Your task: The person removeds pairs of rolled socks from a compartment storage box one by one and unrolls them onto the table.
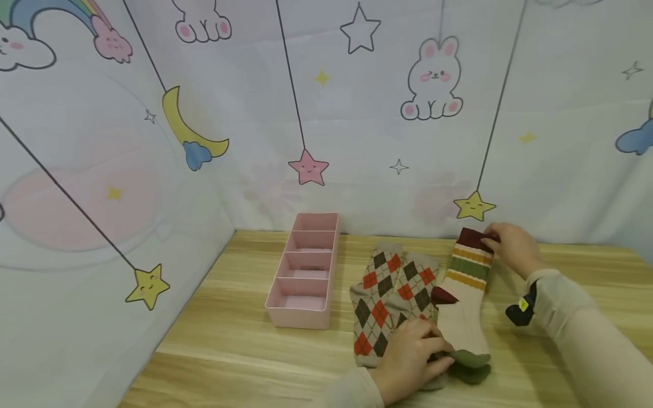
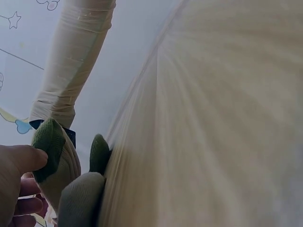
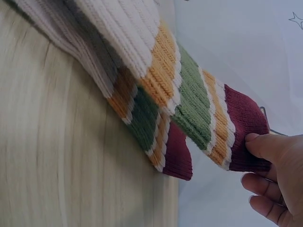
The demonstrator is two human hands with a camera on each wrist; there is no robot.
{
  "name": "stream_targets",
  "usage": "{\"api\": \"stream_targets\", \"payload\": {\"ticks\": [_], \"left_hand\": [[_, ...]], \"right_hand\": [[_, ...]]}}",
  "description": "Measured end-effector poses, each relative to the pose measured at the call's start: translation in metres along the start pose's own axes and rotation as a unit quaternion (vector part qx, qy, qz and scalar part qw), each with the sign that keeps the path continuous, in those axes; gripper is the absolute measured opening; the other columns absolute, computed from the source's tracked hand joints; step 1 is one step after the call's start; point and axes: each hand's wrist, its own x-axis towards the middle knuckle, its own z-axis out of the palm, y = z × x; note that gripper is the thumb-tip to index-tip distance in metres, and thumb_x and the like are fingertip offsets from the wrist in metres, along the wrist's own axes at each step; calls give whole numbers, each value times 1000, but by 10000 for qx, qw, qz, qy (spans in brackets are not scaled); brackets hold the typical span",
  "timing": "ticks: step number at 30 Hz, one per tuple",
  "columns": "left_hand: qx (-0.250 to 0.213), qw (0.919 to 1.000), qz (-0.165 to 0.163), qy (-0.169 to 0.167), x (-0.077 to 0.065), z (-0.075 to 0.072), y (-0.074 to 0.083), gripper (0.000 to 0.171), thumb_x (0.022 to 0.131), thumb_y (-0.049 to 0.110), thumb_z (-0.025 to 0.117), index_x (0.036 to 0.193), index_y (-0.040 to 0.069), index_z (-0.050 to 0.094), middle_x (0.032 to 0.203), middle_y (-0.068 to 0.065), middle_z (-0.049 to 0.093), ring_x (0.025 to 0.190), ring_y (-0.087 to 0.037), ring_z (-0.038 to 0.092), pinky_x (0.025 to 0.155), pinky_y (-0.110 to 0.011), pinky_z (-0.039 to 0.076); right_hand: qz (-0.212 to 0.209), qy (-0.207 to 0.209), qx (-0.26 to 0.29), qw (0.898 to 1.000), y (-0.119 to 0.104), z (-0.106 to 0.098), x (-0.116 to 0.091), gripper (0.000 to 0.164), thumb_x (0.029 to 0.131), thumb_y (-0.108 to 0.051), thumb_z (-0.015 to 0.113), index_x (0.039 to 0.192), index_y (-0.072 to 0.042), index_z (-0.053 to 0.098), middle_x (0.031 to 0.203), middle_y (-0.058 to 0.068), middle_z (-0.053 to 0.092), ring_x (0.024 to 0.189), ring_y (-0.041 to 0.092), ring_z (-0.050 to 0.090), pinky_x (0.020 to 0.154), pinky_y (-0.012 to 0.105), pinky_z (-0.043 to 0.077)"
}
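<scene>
A cream sock [image 1: 461, 323] with orange, green and maroon bands lies lengthwise between my hands. My right hand [image 1: 512, 249] pinches its maroon cuff, thumb on top. At the near end, my left hand [image 1: 410, 354] pinches the green toe [image 2: 49, 144] between thumb and fingers. In the right wrist view this sock is lifted over a matching second sock [image 3: 147, 127], which lies on the table. The second sock's green toe [image 1: 469, 372] shows below the first. Left of them, two argyle socks [image 1: 374, 306] lie flat, partly covered by my left hand.
A pink box [image 1: 303, 317] with several compartments in a row stands on the wooden table [image 1: 224, 334], left of the socks. Behind the table hangs a white cloth [image 1: 367, 130] printed with stars and rabbits. A dark strap [image 1: 521, 309] sits on the right wrist.
</scene>
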Motion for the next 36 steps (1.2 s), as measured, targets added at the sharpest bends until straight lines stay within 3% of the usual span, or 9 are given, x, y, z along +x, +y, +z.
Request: {"api": "stream_targets", "payload": {"ticks": [5, 14, 36], "left_hand": [[-78, 10000, -2, -43, 3, 1, 7, 10, 86, 34, 71, 91, 26, 75, 91, 12, 65, 86, -1, 58, 83, -8, 39], [352, 9986, 350, -173, 11, 0, 18, 12, 90, 37, 66, 94, 30, 75, 89, 18, 68, 85, 4, 59, 80, -8, 42], [549, 9952, 754, -296, 22, 22, 42, 14, 89, 41, 65, 94, 33, 75, 88, 21, 69, 82, 7, 58, 74, -4, 37]], "right_hand": [[-50, 50, -62, 10000, 3, -7, -3, 17, 90, -10, 62, 96, 5, 66, 87, 22, 68, 75, 34, 64, 70, 51, 50], [86, -119, -134, 9998, 14, -15, -10, 18, 90, -11, 63, 94, 6, 65, 83, 21, 68, 71, 30, 62, 64, 47, 50], [511, -418, -226, 9976, 41, -10, -27, 22, 91, -12, 62, 99, 8, 64, 92, 26, 67, 81, 40, 63, 72, 53, 49]]}}
